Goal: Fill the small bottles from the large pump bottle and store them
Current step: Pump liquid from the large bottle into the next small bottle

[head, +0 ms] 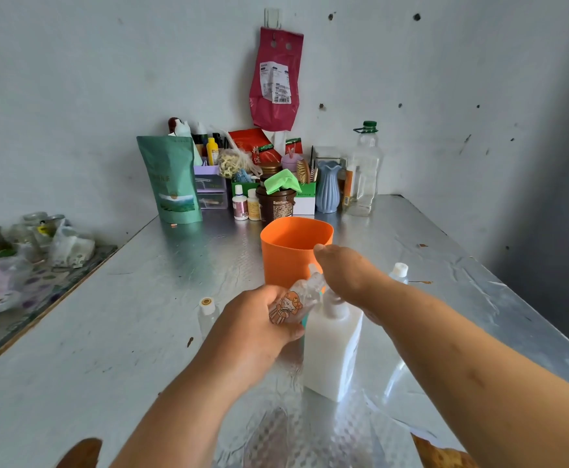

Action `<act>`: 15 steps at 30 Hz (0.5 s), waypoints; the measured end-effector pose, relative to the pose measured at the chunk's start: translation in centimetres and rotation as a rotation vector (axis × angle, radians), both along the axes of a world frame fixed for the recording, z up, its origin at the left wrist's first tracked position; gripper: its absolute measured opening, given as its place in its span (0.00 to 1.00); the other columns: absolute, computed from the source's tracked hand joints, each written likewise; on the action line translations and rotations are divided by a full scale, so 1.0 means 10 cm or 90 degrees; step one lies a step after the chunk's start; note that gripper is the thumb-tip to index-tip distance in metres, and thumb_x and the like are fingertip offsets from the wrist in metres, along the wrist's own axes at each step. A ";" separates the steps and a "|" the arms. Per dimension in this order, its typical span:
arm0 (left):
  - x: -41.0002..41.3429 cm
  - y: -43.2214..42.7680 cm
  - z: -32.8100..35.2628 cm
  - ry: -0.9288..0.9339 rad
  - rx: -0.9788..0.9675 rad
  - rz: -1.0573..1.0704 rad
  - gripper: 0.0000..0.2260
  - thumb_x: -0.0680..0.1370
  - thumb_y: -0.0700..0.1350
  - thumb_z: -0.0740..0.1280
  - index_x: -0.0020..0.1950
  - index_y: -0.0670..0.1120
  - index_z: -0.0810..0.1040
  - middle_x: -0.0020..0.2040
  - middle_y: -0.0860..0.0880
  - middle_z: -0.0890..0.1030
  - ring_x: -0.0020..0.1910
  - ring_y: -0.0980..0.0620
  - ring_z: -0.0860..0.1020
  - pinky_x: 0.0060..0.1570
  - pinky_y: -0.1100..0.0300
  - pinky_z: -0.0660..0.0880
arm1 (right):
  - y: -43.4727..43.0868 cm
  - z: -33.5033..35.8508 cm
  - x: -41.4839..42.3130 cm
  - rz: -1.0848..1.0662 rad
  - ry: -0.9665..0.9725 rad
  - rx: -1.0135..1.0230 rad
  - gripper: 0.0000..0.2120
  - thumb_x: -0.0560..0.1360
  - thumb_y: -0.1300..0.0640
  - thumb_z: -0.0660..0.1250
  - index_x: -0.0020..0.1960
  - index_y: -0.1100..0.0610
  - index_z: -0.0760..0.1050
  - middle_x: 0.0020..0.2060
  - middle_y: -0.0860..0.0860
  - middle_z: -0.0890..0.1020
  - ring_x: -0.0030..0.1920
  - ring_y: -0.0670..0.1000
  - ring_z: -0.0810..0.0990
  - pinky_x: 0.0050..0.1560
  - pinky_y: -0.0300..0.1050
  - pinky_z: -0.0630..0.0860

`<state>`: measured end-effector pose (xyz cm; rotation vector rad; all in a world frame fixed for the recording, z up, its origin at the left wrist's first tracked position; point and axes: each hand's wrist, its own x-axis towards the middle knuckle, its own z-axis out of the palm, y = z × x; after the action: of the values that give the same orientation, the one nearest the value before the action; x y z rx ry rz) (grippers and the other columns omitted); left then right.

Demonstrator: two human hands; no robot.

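Note:
A white square pump bottle (332, 349) stands on the silver table. My right hand (347, 275) lies over its pump head, fingers straight, pressing down. My left hand (256, 329) grips a small clear bottle with an orange cartoon sticker (295, 304), tilted with its mouth toward the pump's spout. Another small clear bottle with a white cap (207, 314) stands left of my left hand. A third capped small bottle (399, 272) stands to the right, behind my right forearm. An orange container (290, 249) stands just behind the pump bottle.
Along the back wall are a green pouch (171, 180), a purple drawer organiser (210, 189), a brown jar (274, 202), a blue vase (327, 185) and a tall clear bottle (364, 170). A second table with jars and bags (23, 251) adjoins on the left.

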<state>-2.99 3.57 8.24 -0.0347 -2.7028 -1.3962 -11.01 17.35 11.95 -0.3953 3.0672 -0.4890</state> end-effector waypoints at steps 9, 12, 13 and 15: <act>-0.02 -0.01 -0.10 -0.013 -0.004 -0.006 0.10 0.72 0.46 0.74 0.51 0.55 0.81 0.43 0.61 0.84 0.42 0.64 0.81 0.45 0.62 0.76 | -0.01 -0.11 0.01 -0.004 -0.014 -0.007 0.04 0.80 0.65 0.51 0.48 0.58 0.62 0.45 0.55 0.69 0.46 0.54 0.67 0.53 0.52 0.69; 0.00 0.01 -0.09 -0.014 -0.002 -0.002 0.10 0.72 0.45 0.74 0.52 0.55 0.81 0.44 0.61 0.84 0.43 0.64 0.81 0.47 0.61 0.77 | 0.00 -0.12 0.02 -0.015 -0.014 -0.019 0.05 0.80 0.64 0.51 0.48 0.58 0.63 0.45 0.55 0.69 0.46 0.54 0.67 0.55 0.54 0.69; 0.00 0.01 -0.09 -0.014 -0.002 -0.001 0.10 0.72 0.45 0.74 0.52 0.55 0.81 0.44 0.61 0.84 0.42 0.65 0.81 0.47 0.61 0.77 | -0.01 -0.11 0.03 -0.021 -0.015 -0.025 0.05 0.80 0.64 0.51 0.48 0.58 0.63 0.45 0.56 0.69 0.46 0.54 0.67 0.54 0.54 0.69; 0.02 0.01 -0.06 -0.014 -0.004 -0.001 0.10 0.72 0.45 0.74 0.51 0.55 0.81 0.43 0.62 0.84 0.42 0.65 0.81 0.47 0.60 0.77 | -0.02 -0.08 0.05 -0.030 -0.013 -0.036 0.04 0.81 0.64 0.50 0.48 0.58 0.61 0.45 0.56 0.68 0.46 0.55 0.67 0.52 0.53 0.68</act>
<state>-2.84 3.64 7.62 -0.0212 -2.7250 -1.3971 -10.51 17.20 11.18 -0.3170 3.0552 -0.5784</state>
